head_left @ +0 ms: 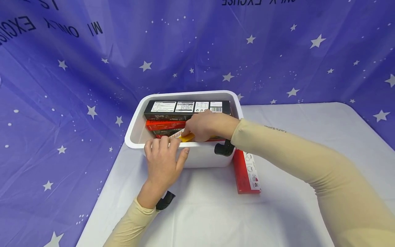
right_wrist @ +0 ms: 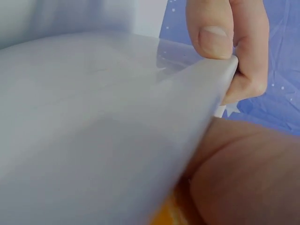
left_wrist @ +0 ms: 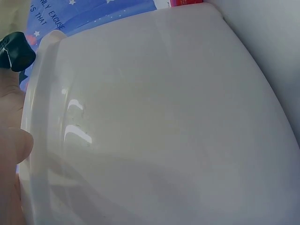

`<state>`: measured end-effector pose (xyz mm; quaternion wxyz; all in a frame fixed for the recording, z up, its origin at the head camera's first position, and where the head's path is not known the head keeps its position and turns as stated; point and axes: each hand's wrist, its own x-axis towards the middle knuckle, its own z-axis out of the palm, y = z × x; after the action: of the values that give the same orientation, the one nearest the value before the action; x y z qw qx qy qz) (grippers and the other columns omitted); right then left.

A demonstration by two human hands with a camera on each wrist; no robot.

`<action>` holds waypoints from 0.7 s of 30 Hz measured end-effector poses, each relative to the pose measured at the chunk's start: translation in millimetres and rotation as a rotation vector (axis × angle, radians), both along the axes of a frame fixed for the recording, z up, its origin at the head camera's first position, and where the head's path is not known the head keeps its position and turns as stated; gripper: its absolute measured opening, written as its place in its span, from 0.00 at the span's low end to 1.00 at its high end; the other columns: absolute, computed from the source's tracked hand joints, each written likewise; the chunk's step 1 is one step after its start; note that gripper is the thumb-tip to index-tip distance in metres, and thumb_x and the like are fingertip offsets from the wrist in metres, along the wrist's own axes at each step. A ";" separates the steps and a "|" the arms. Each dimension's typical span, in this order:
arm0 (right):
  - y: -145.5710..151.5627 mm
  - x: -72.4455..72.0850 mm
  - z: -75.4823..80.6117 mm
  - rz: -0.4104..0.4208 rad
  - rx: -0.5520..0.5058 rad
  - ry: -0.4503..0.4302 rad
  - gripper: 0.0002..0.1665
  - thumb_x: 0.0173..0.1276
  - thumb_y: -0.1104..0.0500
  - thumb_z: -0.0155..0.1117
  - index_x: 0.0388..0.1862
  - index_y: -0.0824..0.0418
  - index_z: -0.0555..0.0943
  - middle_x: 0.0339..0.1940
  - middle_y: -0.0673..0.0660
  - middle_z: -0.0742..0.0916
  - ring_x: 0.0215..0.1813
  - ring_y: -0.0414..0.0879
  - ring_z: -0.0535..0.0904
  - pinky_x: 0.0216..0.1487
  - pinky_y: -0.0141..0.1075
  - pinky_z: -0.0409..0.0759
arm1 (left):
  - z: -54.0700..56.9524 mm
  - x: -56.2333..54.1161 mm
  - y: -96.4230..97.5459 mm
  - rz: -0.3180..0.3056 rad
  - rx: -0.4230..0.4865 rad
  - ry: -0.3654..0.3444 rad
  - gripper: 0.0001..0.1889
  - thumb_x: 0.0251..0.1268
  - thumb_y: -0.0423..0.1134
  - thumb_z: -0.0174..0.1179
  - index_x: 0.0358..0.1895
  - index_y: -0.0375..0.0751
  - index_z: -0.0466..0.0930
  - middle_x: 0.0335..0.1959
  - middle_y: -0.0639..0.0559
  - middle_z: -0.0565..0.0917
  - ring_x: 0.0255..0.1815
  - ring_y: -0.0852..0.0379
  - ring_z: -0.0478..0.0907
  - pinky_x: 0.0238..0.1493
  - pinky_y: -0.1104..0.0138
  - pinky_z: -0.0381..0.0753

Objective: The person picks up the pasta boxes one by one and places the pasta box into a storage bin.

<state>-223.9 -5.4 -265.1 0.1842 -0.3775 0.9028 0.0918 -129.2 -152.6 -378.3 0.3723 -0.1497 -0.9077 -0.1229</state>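
Observation:
A white plastic bin (head_left: 197, 156) stands on the table, packed with several long boxes. My left hand (head_left: 162, 157) grips its front rim, fingers curled over the edge and thumb along the outside. In the right wrist view the left thumb (right_wrist: 215, 42) presses on that rim. My right hand (head_left: 202, 127) reaches down inside and holds a yellow-and-white box (head_left: 186, 138), which lies aslant behind the front wall; part of the fingers is hidden. Behind it are a red box (head_left: 168, 125) and a black box (head_left: 185, 115) with white labels.
A red box with a white printed side (head_left: 247, 173) lies on the white tablecloth (head_left: 203, 209), close by the bin's front right corner. A blue curtain with stars (head_left: 197, 51) hangs right behind the bin and along the left side.

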 end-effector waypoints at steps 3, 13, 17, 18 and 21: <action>0.7 -1.1 -1.1 -0.013 -0.011 -0.018 0.30 0.73 0.59 0.59 0.71 0.36 0.75 0.67 0.44 0.83 0.66 0.45 0.79 0.66 0.53 0.75 | -0.2 -0.1 -0.1 -0.001 0.002 -0.003 0.19 0.70 0.53 0.55 0.42 0.38 0.78 0.36 0.39 0.77 0.41 0.38 0.71 0.57 0.42 0.63; 2.8 -2.6 -4.7 -0.072 -0.029 -0.070 0.32 0.71 0.63 0.60 0.71 0.38 0.76 0.67 0.46 0.83 0.61 0.46 0.79 0.65 0.51 0.77 | 1.1 -0.2 0.7 0.000 -0.001 -0.020 0.20 0.70 0.54 0.55 0.46 0.39 0.80 0.37 0.39 0.78 0.42 0.38 0.71 0.58 0.42 0.63; 8.3 -6.3 -11.6 -0.081 -0.053 -0.089 0.34 0.71 0.67 0.58 0.71 0.38 0.76 0.68 0.46 0.82 0.59 0.46 0.78 0.54 0.45 0.80 | 1.2 -0.4 0.6 0.003 0.000 -0.011 0.20 0.69 0.54 0.56 0.46 0.39 0.81 0.36 0.38 0.78 0.41 0.37 0.72 0.58 0.42 0.63; 10.9 -7.7 -14.2 -0.088 -0.069 -0.104 0.35 0.71 0.68 0.57 0.71 0.38 0.76 0.68 0.47 0.82 0.57 0.47 0.79 0.50 0.43 0.80 | 1.1 -0.7 0.4 0.004 0.002 -0.007 0.20 0.69 0.53 0.56 0.46 0.39 0.81 0.36 0.38 0.78 0.41 0.37 0.72 0.57 0.42 0.63; 21.7 -12.9 -24.5 -0.095 -0.123 -0.154 0.35 0.73 0.68 0.55 0.72 0.39 0.75 0.67 0.48 0.83 0.55 0.47 0.80 0.45 0.40 0.81 | 0.7 -1.6 0.9 0.001 0.010 0.008 0.19 0.69 0.53 0.56 0.44 0.39 0.81 0.35 0.38 0.78 0.40 0.37 0.72 0.57 0.42 0.63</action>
<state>-236.8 16.3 -289.6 0.2338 -0.3506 0.9069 -0.0020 -130.8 -151.7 -377.6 0.3767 -0.1477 -0.9057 -0.1266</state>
